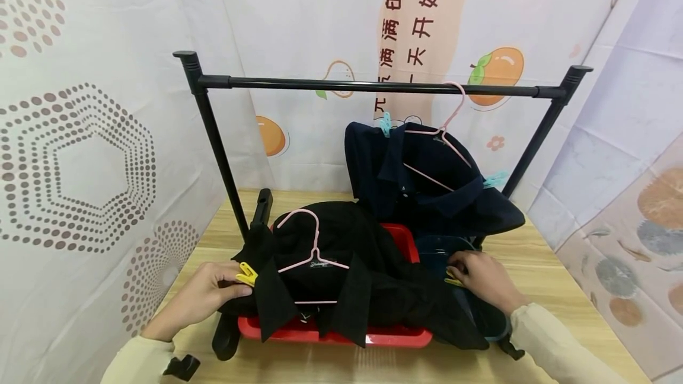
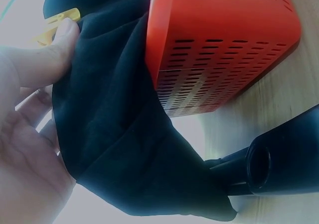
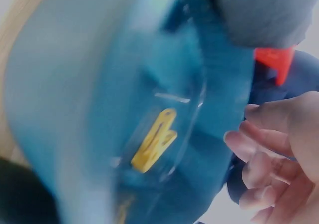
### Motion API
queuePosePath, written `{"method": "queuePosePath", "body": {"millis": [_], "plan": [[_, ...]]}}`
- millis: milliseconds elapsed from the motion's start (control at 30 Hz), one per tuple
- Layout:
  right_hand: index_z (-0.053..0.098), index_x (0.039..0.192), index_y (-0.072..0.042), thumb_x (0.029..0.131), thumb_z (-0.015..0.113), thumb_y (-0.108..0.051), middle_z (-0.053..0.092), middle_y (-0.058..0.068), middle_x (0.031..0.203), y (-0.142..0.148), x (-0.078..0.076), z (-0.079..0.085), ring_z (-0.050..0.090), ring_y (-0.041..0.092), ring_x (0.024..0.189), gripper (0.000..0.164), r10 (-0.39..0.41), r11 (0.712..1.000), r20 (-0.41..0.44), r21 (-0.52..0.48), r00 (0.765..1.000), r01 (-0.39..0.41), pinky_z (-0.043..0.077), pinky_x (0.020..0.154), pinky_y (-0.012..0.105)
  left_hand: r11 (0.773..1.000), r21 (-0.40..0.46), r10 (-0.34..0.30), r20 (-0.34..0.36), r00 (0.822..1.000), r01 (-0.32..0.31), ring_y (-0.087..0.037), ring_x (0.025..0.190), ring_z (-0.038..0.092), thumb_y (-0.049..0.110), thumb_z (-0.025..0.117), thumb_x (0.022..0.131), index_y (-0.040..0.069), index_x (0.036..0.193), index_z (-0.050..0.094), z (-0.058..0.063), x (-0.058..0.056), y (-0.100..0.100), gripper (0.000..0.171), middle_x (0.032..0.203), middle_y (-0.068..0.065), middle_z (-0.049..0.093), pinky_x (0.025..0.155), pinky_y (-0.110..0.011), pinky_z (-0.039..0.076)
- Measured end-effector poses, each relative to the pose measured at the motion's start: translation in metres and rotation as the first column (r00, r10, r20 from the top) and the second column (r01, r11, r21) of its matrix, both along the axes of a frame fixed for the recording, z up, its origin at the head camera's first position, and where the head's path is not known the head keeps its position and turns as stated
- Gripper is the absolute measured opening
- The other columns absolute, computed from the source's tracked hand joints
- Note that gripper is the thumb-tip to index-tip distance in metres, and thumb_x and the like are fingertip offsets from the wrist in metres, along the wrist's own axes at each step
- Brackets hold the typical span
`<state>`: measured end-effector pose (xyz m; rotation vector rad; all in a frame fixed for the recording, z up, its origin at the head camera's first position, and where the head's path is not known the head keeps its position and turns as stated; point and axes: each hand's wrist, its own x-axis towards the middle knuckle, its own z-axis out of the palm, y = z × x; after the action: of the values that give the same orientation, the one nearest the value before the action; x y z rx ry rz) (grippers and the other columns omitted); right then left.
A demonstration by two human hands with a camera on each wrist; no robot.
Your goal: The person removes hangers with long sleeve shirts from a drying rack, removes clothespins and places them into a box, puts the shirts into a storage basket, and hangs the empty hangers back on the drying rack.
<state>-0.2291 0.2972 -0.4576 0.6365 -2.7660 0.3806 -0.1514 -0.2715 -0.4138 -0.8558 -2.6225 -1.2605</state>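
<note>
A black collared shirt [image 1: 384, 283] lies bunched over a red basket [image 1: 395, 336], a pink hanger [image 1: 315, 253] inside its collar. At the shirt's left shoulder, my left hand [image 1: 216, 289] pinches the cloth right by a yellow clothespin [image 1: 248, 275]; in the left wrist view the thumb overlaps that clothespin [image 2: 62, 24], fingers behind the cloth. My right hand [image 1: 488, 277] is over the blue basin [image 1: 493, 328], holding nothing. In the right wrist view its loosely bent fingers [image 3: 261, 167] are at the basin's rim, apart from a loose yellow clothespin [image 3: 153, 140] inside.
Behind the basket, a dark navy shirt [image 1: 373, 165] hangs on a pink hanger [image 1: 453, 114] from the black rack's bar [image 1: 320, 84], with light-blue clothespins [image 1: 385, 124] on it. The rack's black feet [image 1: 226, 336] stand on the wooden table [image 1: 565, 313].
</note>
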Motion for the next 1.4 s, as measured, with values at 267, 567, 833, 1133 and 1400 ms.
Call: {"method": "queuePosePath", "body": {"millis": [267,567,833,1133,1400], "plan": [[0.077,0.093,-0.016,0.09,0.08,-0.015,0.063,-0.014,0.077,-0.019,0.01,0.019,0.051,-0.002,0.064,0.005,0.036,0.998,0.006,-0.052,0.999,-0.036,0.048,0.058,0.027,1.0,0.011,-0.006,-0.007,1.0,0.006,-0.008,0.082,0.065,0.008,0.081,0.087,0.021,0.088,0.081,0.0,0.001,0.001,0.013,0.092,0.008,0.071,0.072,-0.026,0.055],[0.077,0.095,-0.017,0.091,0.08,-0.015,0.067,-0.013,0.082,-0.033,0.021,0.035,0.055,-0.003,0.068,0.005,0.078,0.992,-0.006,-0.099,0.997,-0.078,0.049,0.059,0.025,1.0,0.007,0.0,-0.016,1.0,0.001,-0.008,0.084,0.065,0.008,0.081,0.087,0.021,0.088,0.081,0.001,0.002,0.001,0.013,0.093,0.009,0.071,0.072,-0.025,0.055],[0.078,0.098,-0.018,0.093,0.078,-0.017,0.069,-0.012,0.089,-0.042,0.031,0.046,0.052,-0.002,0.07,0.005,0.12,0.983,-0.028,-0.136,0.992,-0.123,0.047,0.061,0.024,1.0,0.015,-0.002,-0.009,1.0,0.002,-0.008,0.083,0.065,0.008,0.081,0.087,0.021,0.087,0.081,0.0,0.003,0.001,0.013,0.092,0.008,0.071,0.072,-0.026,0.055],[0.078,0.099,-0.017,0.092,0.079,-0.016,0.071,-0.011,0.092,-0.055,0.036,0.055,0.053,-0.002,0.072,0.007,0.162,0.973,-0.061,-0.154,0.985,-0.169,0.048,0.061,0.023,1.0,0.001,0.005,-0.011,1.0,-0.005,-0.008,0.084,0.065,0.009,0.081,0.088,0.022,0.088,0.08,0.0,0.002,0.001,0.013,0.093,0.009,0.071,0.073,-0.025,0.055],[0.077,0.104,-0.02,0.093,0.079,-0.017,0.067,-0.014,0.089,-0.065,0.043,0.062,0.044,-0.003,0.06,0.012,0.192,0.96,-0.064,-0.194,0.979,-0.201,0.043,0.055,0.021,1.0,0.003,0.006,-0.008,1.0,-0.006,-0.007,0.084,0.065,0.009,0.081,0.088,0.021,0.088,0.081,-0.001,0.002,0.0,0.013,0.094,0.009,0.071,0.074,-0.025,0.055]]}}
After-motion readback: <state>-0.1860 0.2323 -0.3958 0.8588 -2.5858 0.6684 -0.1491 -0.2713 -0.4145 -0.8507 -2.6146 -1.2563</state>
